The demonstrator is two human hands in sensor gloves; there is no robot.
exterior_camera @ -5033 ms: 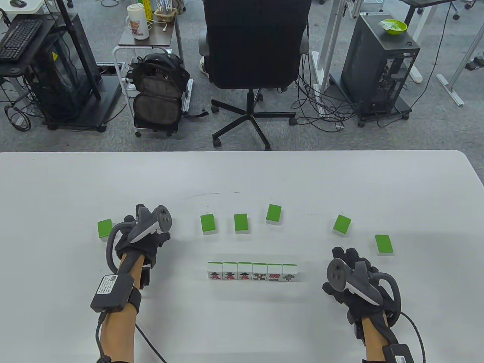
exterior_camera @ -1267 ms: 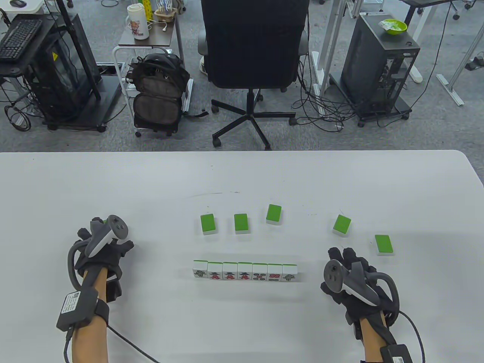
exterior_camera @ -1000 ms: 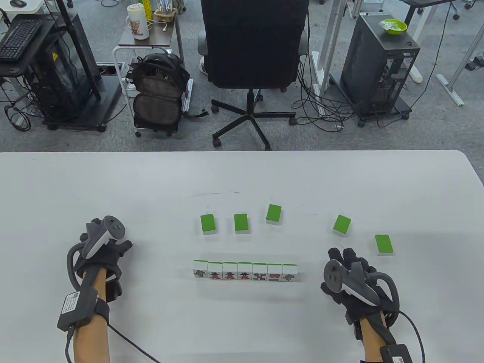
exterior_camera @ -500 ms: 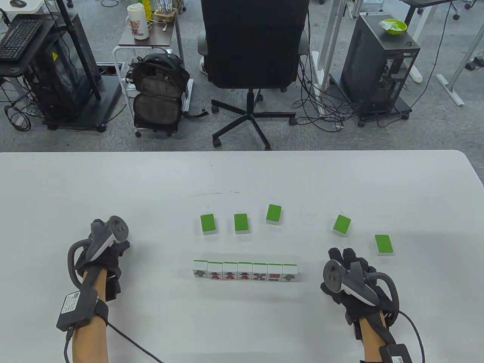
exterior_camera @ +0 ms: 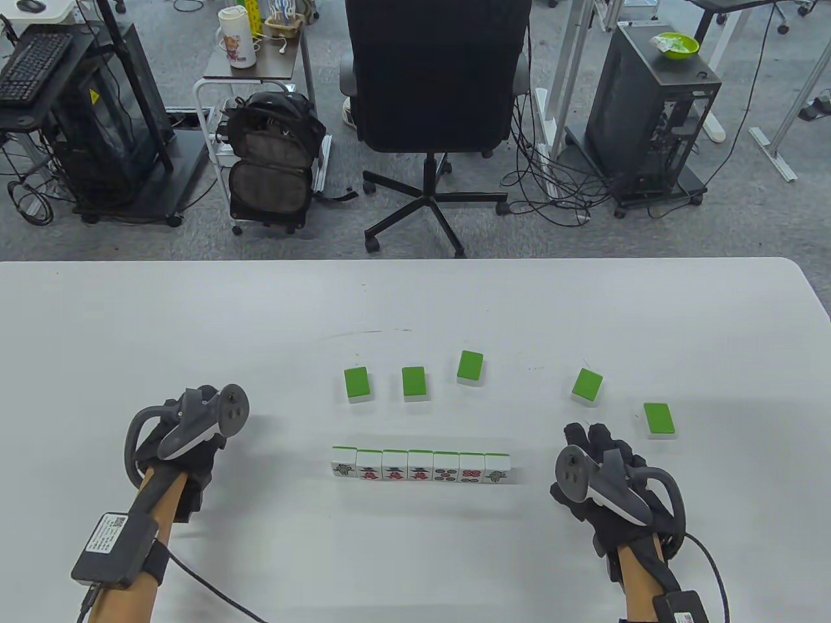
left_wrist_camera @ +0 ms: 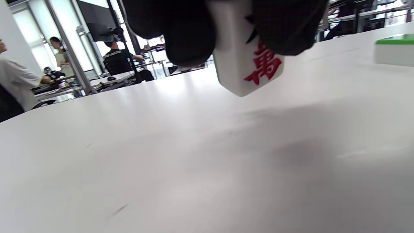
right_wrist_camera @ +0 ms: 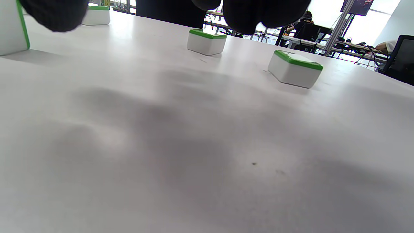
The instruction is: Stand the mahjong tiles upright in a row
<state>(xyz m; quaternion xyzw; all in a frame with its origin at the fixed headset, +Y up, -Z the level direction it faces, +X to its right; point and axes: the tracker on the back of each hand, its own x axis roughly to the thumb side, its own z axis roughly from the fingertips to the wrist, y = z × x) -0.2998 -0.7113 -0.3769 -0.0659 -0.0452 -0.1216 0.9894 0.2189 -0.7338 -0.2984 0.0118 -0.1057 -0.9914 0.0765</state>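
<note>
A row of several upright mahjong tiles (exterior_camera: 421, 467) stands at the table's middle, faces toward me. Five green-backed tiles lie face down behind it: three (exterior_camera: 413, 382) in the middle, two at the right (exterior_camera: 587, 387) (exterior_camera: 659, 419). My left hand (exterior_camera: 195, 431) is left of the row and pinches a white tile (left_wrist_camera: 247, 64) with a red character, held just above the table; this tile is hidden in the table view. My right hand (exterior_camera: 594, 444) rests empty right of the row, fingers loosely spread.
The white table (exterior_camera: 415, 305) ends at a far edge with an office chair (exterior_camera: 435, 97) beyond it. In the right wrist view two face-down tiles (right_wrist_camera: 207, 41) (right_wrist_camera: 295, 68) lie ahead and the row's end tile (right_wrist_camera: 11, 27) stands at the left edge.
The left hand added a tile to the row's left end, went to the far-left face-down tile, took it up, and has now swung right toward the row. The right hand stayed still.
</note>
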